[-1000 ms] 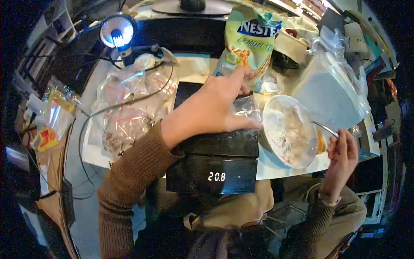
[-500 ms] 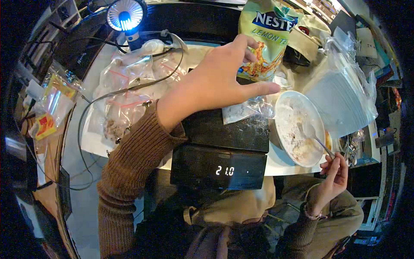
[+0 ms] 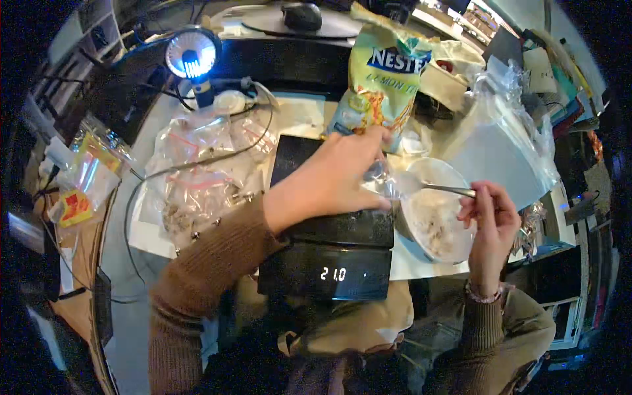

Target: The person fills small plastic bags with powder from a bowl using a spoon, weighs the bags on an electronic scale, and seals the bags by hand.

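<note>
My left hand (image 3: 336, 174) is over the black digital scale (image 3: 329, 227), thumb and fingers spread apart around a small clear plastic bag (image 3: 376, 172). Whether they touch the bag is hard to see. The scale's display (image 3: 332, 274) reads 21.0. In my right hand (image 3: 492, 217) is a metal spoon (image 3: 447, 189), held by its handle, with its bowl close to the bag. Under the spoon stands a white bowl (image 3: 438, 227) with pale and brown powdery residue inside. Beyond the scale stands a yellow-green Nestea lemon tea pouch (image 3: 382, 85).
Several zip bags with brown contents (image 3: 197, 197) lie on the left, crossed by a grey cable (image 3: 197, 161). A lit lamp (image 3: 191, 56) stands behind them. Stacked white containers in plastic (image 3: 503, 158) are on the right. A computer mouse (image 3: 301, 16) sits at the back.
My right hand has raised the spoon out of the white bowl and moved it left to the bag. My left hand has come down around the bag. The display reading is unchanged.
</note>
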Action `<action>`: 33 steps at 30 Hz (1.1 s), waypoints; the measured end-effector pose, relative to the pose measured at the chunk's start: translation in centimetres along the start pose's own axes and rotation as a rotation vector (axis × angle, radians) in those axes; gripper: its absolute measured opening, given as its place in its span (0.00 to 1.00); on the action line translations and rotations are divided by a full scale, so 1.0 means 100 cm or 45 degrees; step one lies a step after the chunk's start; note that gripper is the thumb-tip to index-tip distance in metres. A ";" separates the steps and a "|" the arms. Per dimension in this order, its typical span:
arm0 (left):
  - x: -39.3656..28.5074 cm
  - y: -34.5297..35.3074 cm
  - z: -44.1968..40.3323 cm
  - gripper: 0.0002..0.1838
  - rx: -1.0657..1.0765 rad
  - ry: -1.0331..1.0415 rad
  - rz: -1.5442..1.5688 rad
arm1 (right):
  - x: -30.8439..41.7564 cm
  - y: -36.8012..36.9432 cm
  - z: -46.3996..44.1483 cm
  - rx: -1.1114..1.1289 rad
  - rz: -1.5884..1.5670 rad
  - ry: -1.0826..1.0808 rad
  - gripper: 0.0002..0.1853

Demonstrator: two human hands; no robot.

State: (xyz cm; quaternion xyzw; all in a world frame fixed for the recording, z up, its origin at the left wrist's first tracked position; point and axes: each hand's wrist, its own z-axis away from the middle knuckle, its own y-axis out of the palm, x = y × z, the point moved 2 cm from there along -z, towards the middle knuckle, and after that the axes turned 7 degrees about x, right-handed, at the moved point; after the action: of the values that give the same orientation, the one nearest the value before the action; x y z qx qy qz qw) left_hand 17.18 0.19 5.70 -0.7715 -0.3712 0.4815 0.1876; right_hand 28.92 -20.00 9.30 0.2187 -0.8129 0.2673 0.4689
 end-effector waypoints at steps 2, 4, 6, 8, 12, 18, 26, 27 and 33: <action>-0.006 -0.002 0.001 0.38 -0.013 0.026 0.015 | 0.004 0.011 -0.008 0.095 -0.095 -0.018 0.09; -0.009 -0.003 0.003 0.37 -0.018 0.051 0.097 | 0.008 0.021 -0.012 0.169 -0.079 -0.037 0.08; -0.012 -0.005 0.003 0.36 -0.033 0.078 0.077 | 0.013 0.027 -0.013 0.196 -0.070 -0.045 0.08; -0.014 -0.007 0.003 0.36 -0.073 0.105 0.053 | 0.025 0.035 -0.013 0.285 0.210 -0.330 0.08; -0.018 -0.006 0.002 0.35 -0.034 0.073 0.170 | 0.024 0.043 -0.020 0.368 0.129 -0.181 0.08; -0.014 -0.005 0.003 0.36 -0.049 0.093 0.170 | -0.001 0.034 -0.024 0.282 -0.222 0.231 0.08; -0.011 -0.007 0.003 0.37 -0.077 0.064 0.102 | 0.014 0.025 -0.017 0.162 -0.063 0.029 0.09; -0.010 -0.007 0.003 0.38 -0.079 0.072 0.094 | 0.014 0.024 -0.017 0.153 -0.089 0.031 0.09; -0.012 -0.008 0.003 0.38 -0.063 0.076 0.135 | 0.000 0.009 -0.015 0.075 -0.280 0.246 0.10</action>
State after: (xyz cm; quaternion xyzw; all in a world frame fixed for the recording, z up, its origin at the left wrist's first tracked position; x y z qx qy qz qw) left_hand 16.26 -0.18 6.77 -0.8084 -0.3359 0.4582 0.1537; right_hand 29.40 -18.34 9.73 0.2932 -0.7269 0.2579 0.5649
